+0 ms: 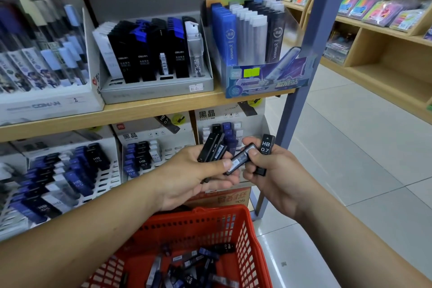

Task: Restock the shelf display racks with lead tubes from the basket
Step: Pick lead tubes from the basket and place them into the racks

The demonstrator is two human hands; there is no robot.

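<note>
- Left hand (196, 177), directly above the red basket (247, 248), grips a small bundle of black lead tubes (211, 148). They stand tilted out of the top of the fist, with the thumb lying across the front.
- Right hand (273, 170), also above the basket and just right of the left hand, is curled round an upright black HB 0.7 tube (266, 147).
- One slanted tube (240, 159) bridges the two hands: the right fingers cover its upper end and the left thumb tip touches its lower end.
- Basket: slotted plastic walls, at the bottom of the view. Loose lead tubes (198, 262), black and blue, lie jumbled on its floor.
- Display racks (145, 154) stand above and behind the basket on the lower level, holding black, blue and white tubes marked HB 0.5 and HB 0.7 in white slotted trays.
- Wooden shelf (140, 110), higher above the basket, carries further cartons of lead cases.
- Pale tiled floor (350, 147) lies right of the basket.
</note>
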